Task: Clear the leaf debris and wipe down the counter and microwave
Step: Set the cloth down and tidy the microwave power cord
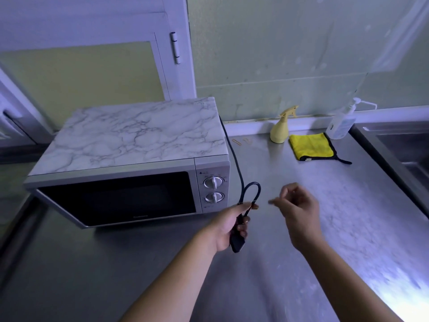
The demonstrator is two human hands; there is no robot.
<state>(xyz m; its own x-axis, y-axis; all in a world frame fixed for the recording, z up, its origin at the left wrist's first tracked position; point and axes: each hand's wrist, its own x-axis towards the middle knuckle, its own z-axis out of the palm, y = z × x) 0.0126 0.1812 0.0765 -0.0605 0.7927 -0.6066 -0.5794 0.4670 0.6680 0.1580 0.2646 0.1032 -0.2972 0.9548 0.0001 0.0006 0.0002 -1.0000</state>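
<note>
Down at the front of the counter [290, 252], the person's left hand [228, 225] is curled tight round the black cord [251, 189] and its plug [237, 244]. The cord makes a loop above the fist. Just beside it, the right hand [299, 210] hangs over the counter with bent fingers. It is blurry, so I cannot tell if it pinches anything. Next comes the microwave [130, 159] on the left, with a marble-look top. Further back, two thin tan bits [236, 141] lie near the wall [278, 66]. Right of them are a yellow spray bottle [279, 131], a folded yellow cloth [311, 146] lying flat, and a clear pump bottle [342, 124] by the sink [404, 147].
</note>
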